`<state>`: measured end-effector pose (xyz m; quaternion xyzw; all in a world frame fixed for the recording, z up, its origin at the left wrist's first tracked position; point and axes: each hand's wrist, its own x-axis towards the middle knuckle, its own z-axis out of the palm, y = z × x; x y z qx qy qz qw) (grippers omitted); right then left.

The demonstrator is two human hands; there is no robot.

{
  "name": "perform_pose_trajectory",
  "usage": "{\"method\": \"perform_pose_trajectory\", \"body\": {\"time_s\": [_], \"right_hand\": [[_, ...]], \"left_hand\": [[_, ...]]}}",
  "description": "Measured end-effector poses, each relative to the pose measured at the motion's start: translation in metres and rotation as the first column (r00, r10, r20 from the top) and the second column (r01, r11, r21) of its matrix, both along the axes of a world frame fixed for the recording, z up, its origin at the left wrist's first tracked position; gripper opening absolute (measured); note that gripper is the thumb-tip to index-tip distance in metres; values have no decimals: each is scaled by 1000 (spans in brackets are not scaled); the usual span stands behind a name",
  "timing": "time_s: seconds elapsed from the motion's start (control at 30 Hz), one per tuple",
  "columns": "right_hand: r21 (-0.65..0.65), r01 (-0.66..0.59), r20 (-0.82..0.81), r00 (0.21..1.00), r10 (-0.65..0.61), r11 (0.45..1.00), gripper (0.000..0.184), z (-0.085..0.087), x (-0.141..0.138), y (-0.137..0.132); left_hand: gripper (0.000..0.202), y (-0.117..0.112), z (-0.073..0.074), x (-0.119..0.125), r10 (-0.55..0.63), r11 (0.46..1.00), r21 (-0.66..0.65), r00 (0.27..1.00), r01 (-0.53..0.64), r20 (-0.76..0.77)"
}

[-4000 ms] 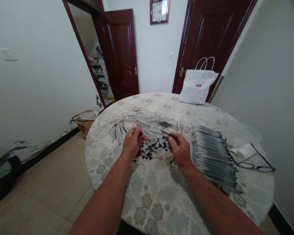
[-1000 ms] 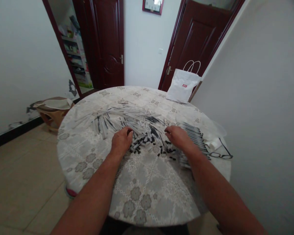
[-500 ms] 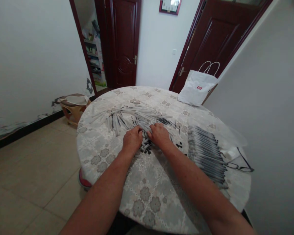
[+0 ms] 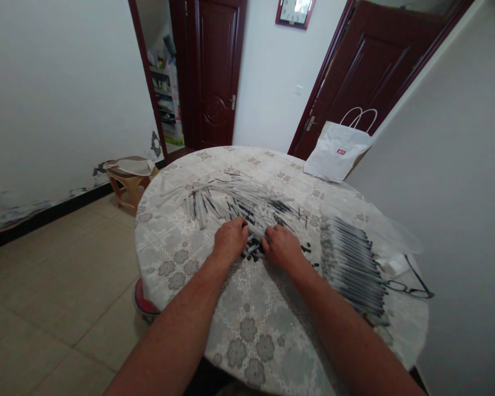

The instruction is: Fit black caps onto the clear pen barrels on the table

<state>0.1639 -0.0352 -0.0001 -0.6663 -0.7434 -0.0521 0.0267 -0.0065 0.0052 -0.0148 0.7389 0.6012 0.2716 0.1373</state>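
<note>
My left hand (image 4: 230,240) and my right hand (image 4: 282,248) rest side by side on a round table (image 4: 247,330), at the near edge of a loose heap of clear pen barrels (image 4: 231,201). Small black caps (image 4: 253,252) lie scattered between and under the two hands. The fingers of both hands are curled down into the heap. What they pinch is hidden by the knuckles. A clear barrel (image 4: 256,230) lies between the fingertips of the two hands. To the right, a neat row of assembled pens (image 4: 350,258) lies on the cloth.
Glasses (image 4: 410,286) and a crumpled clear plastic sheet (image 4: 379,225) lie near the table's right edge, by the wall. A white paper bag (image 4: 338,154) stands at the back right. A low wooden stool (image 4: 127,176) stands on the floor to the left.
My right hand came in from the pen row to the heap beside my left hand. In the last half second both hands shifted slightly; their fingers stay curled in the parts.
</note>
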Motion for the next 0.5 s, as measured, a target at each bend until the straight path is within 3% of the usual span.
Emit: {"method": "perform_pose_trajectory", "body": {"time_s": [0.17,0.3,0.4,0.5], "right_hand": [[24,17,-31,999,-16,1000,32,-4,11,-12],[63,27,-109,994,-20,998,36,-7,20,-14],[128,20,-174,985,3,992,34,-9,23,-13],[180,-16,-218,974,56,983,33,-11,22,-13]], "left_hand": [[24,-2,1,2,-39,999,10,999,39,25],[23,-3,4,5,-133,991,24,979,131,153],[26,-3,5,9,-204,977,9,924,213,323],[30,-4,7,12,-214,946,-97,822,309,527]]}}
